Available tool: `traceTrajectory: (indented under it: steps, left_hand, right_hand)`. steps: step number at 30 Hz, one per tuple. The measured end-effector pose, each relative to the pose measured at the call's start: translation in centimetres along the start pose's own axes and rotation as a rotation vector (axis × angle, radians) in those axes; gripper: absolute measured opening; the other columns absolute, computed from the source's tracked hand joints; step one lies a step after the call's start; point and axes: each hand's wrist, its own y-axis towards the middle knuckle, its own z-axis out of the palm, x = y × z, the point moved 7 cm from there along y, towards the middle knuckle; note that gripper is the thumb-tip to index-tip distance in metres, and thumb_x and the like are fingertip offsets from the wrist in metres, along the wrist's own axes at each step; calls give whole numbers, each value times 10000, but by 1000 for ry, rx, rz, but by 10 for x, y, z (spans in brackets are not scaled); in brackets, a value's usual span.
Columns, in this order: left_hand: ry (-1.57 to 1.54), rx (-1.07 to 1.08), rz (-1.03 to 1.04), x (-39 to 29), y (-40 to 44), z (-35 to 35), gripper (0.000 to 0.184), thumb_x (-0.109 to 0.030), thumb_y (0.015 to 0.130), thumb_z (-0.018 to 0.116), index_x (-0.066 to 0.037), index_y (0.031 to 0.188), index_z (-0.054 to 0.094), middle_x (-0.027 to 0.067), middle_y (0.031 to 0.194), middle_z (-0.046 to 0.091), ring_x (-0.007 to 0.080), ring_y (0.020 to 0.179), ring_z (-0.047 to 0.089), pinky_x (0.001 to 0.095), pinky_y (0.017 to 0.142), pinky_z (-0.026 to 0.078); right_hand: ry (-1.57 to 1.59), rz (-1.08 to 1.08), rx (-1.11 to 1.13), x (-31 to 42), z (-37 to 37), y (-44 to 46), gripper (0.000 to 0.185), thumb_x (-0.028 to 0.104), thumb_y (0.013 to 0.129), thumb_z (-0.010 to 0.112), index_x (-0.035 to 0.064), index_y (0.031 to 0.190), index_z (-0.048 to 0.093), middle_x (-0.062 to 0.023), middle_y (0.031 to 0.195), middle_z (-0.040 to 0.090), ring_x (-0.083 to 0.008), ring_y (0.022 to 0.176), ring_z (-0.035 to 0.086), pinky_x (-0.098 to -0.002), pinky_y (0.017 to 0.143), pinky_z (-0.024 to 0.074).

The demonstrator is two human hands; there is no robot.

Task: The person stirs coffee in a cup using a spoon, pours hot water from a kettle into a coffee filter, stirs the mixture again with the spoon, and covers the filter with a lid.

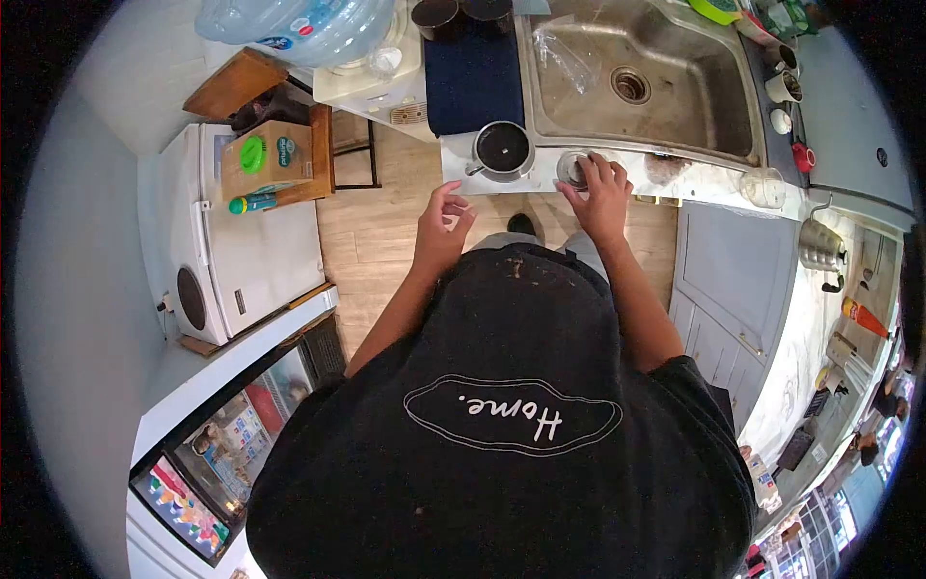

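Observation:
My left hand hangs in front of the counter edge, fingers apart and loosely bent, holding nothing. Just ahead of it, on the counter, stands a metal pitcher with a handle toward the left and dark contents showing inside. My right hand has its thumb and fingers around a small clear glass at the counter's front edge. The fingers partly cover the glass, so what it contains is hard to make out.
A steel sink lies beyond my right hand. Behind the pitcher is a dark cloth with two dark cups. Another clear glass jar stands at the right. Left are a white chest freezer and a cardboard box.

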Motion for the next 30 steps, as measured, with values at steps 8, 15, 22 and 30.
traceTrajectory:
  steps: [8,15,22,30]
  left_hand:
    - [83,105,-98,10,-13,11,547,-240,951,718,-95,1432,502,91,1129,685,198,1015,661,374,885,508]
    - [128,370,-132,-46,-21,43,597,-294,965,701,-114,1480,458,140,1224,681,256,1141,658,427,967,497]
    - [163,420,-97,-108,-2,119,589,-318,985,673,-121,1491,444,155,1265,669,268,1196,635,419,980,497]
    - [39,273,-51,-184,43,237,586,-295,944,714,-125,1457,490,140,1242,687,280,1193,637,476,1025,469]
  right_hand:
    - [107,31,-50,-12,-30,-4,537,280,801,848,104,1267,647,-125,1308,615,-354,1209,531,-506,1007,425]
    - [210,59,-85,-49,-99,-6,458,216,838,815,86,1244,648,-136,1257,639,-369,1158,561,-479,979,470]
    - [261,194,-79,-136,-185,14,386,151,875,781,41,1224,656,-159,1174,667,-333,1109,611,-430,962,495]
    - [357,213,-229,-268,-286,70,371,156,879,793,35,1208,672,-150,1081,696,-313,1010,658,-403,898,528]
